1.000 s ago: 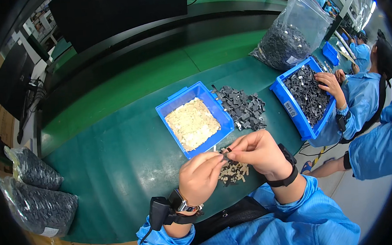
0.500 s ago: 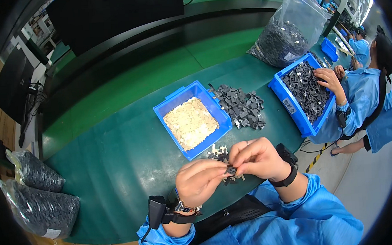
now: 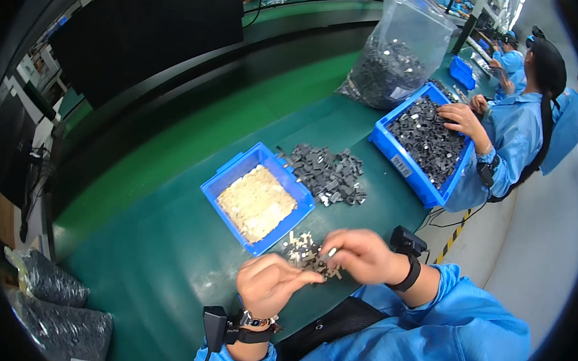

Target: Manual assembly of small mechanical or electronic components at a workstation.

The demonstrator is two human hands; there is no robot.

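Observation:
Near the front edge of the bench, my left hand [image 3: 269, 284] has its fingers curled in, thumb and forefinger together and pointing right. What sits at their tips, if anything, is too small to make out. Just across from it, my right hand [image 3: 365, 256] is closed in a pinch and slightly blurred, with a small pale piece [image 3: 332, 252] at its fingertips. Between and beyond both hands lies a small scatter of black and cream pieces [image 3: 299, 246]. A blue bin [image 3: 212, 197] of thin cream pieces stands behind them, with a heap of dark grey plastic parts [image 3: 328, 171] to its right.
Farther right, a co-worker's hand [image 3: 462, 118] reaches into a blue crate [image 3: 404, 173] of dark parts. Behind that crate stands a large clear bag [image 3: 388, 68] of similar parts. Two filled plastic bags [image 3: 67, 333] sit at the left edge. A dark panel [image 3: 148, 43] rises at the back.
My hands were together on a small dark part; now they have moved apart and lower, over the scattered pieces. A pale piece shows at my right fingertips. The whole view has shifted slightly.

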